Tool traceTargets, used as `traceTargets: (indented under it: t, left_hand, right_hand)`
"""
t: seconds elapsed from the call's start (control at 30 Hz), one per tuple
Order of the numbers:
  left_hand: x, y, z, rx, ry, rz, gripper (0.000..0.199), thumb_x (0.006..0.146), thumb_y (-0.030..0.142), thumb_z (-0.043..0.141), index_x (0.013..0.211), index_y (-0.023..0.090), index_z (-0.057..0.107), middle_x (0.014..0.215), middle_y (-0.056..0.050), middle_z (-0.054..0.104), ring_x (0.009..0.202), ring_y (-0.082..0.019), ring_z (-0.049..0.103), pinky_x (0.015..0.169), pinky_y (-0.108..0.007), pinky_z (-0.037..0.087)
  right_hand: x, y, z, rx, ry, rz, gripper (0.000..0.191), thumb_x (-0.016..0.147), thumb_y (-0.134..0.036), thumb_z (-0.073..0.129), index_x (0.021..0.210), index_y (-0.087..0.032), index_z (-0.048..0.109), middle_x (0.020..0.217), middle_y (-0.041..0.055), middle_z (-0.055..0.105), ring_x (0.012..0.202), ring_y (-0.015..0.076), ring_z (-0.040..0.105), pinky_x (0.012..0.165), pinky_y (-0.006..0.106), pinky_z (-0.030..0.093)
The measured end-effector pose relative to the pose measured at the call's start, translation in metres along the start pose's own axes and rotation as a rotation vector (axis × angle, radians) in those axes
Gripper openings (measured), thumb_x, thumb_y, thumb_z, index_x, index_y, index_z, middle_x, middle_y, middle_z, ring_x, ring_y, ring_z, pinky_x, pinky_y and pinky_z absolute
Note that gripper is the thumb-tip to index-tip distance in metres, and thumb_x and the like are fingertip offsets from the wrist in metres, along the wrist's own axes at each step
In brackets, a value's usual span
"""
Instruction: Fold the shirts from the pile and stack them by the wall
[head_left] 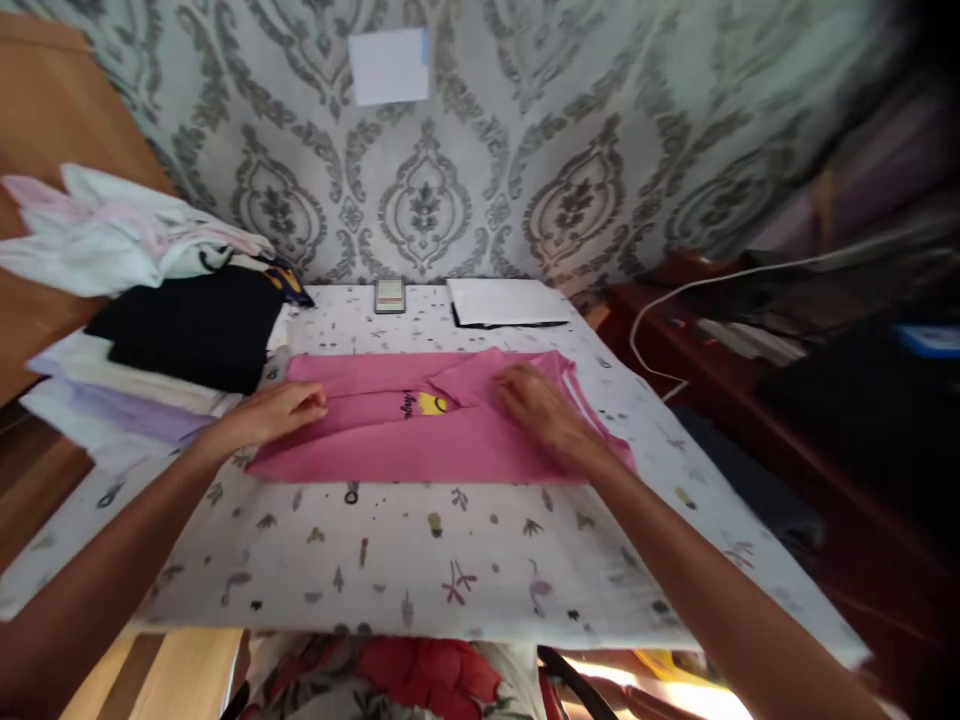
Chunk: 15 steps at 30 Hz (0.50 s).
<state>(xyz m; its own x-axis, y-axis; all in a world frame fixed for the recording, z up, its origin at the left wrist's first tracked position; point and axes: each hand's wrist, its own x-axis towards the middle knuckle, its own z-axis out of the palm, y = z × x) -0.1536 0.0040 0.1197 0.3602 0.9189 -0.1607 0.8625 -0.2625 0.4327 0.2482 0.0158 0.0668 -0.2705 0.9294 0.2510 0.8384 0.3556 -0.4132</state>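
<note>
Midway along the bench, see one pink shirt, folded inward, with one left hand curled at one end and one right hand over the other; cannot tell about pinching by either grip. Note one clothes pile leftward.

So both arms are stretched out forward, bare as far as can be seen. The left hand is held well apart from the right hand, roughly level with it. On the left, the fingers are loosely bent and aimed inward, toward the other hand, with the left forearm angled back and outward behind them. On the right, the fingers are curled downward and kinda blurred, so their grip can't really be made out. The right forearm is slanted back and outward too.
</note>
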Motion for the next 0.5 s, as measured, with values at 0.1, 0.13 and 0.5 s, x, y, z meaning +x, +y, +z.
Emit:
traceTargets:
  t: [0.1,0.13,0.5]
  left_hand:
    - [-0.024,-0.027,-0.01,-0.127,-0.077,-0.097,0.031,0.075,0.052,0.06,0.08,0.022,0.065,0.075,-0.002,0.065,0.071,-0.02,0.058,0.064,-0.026,0.039]
    - [-0.03,-0.031,-0.011,-0.174,-0.107,-0.118,0.032,0.073,0.053,0.062,0.08,0.021,0.065,0.073,-0.001,0.065,0.069,-0.019,0.057,0.062,-0.026,0.038]
    - [-0.056,-0.015,-0.003,-0.099,-0.263,-0.02,0.014,0.075,0.032,0.056,0.066,0.021,0.054,0.065,0.001,0.053,0.061,-0.016,0.045,0.058,-0.026,0.03]
  right_hand:
    - [0.032,0.014,0.012,-0.11,0.006,0.13,0.036,0.09,-0.014,0.045,0.119,-0.012,0.067,0.122,0.0187,0.062,0.106,0.0298,0.063,0.096,0.044,0.048]
    - [0.04,0.018,0.015,-0.143,-0.006,0.175,0.037,0.091,-0.015,0.046,0.121,-0.011,0.066,0.123,0.0196,0.061,0.106,0.0301,0.063,0.095,0.043,0.048]
    - [0.053,0.033,0.031,-0.219,0.003,0.369,0.044,0.092,-0.031,0.049,0.128,-0.01,0.063,0.121,0.022,0.064,0.107,0.0335,0.061,0.092,0.046,0.045]
